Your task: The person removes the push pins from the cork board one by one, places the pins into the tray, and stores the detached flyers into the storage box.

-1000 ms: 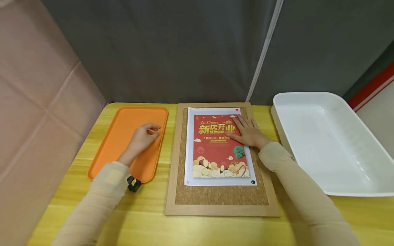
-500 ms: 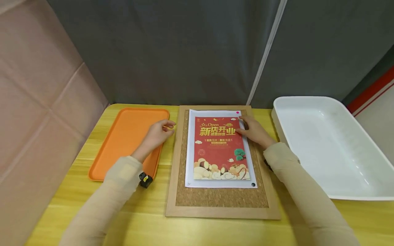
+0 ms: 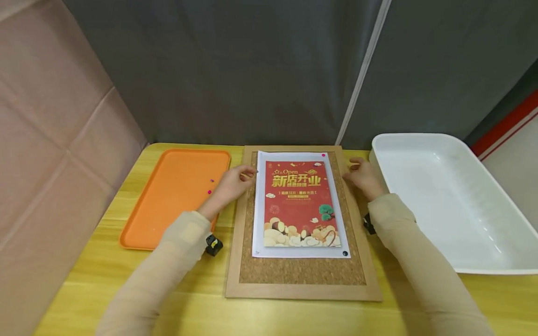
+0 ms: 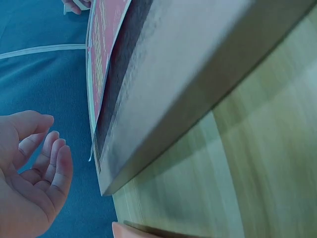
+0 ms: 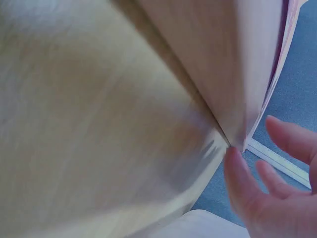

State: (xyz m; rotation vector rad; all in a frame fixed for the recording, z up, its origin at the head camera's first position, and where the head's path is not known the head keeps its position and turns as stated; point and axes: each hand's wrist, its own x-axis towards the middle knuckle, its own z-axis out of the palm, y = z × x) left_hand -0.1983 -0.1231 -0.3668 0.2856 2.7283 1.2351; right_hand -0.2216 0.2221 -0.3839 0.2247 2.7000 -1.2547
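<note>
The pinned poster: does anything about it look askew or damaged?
The poster looks undamaged, but its upper left corner seems to lift off the cork board and shows no clear pin, while a pink pin sits upper right and a black pin lower right.

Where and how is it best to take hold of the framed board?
Probably by the long left and right sides of its wooden frame, coming from the outer edges: the board lies flat, and this thick border lies outside the poster.
</note>
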